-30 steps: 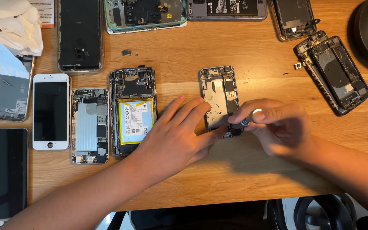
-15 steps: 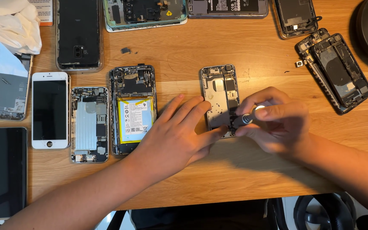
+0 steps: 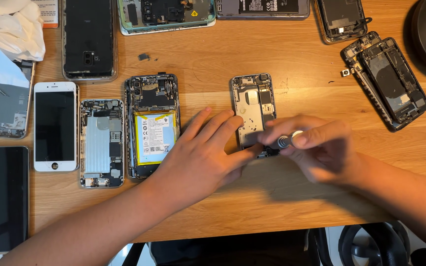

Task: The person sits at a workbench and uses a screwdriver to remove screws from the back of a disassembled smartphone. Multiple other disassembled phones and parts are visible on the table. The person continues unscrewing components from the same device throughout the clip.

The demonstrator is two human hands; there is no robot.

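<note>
Wooden workbench (image 3: 297, 64): left hand (image 3: 205, 155) lies flat steadying the opened phone chassis (image 3: 254, 107); at its five o'clock, right hand (image 3: 316, 145) pinches a screwdriver (image 3: 288, 141).

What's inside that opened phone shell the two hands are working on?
The opened phone shell shows a bare metal plate, small dark parts and a camera module at its top. Its lower end is covered by the left hand and right hand holding a small screwdriver.

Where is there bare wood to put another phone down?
Bare wooden table runs along the near edge below both hands, and between the small opened silver phone frame and the black gutted phone at right. The left side is crowded.
</note>
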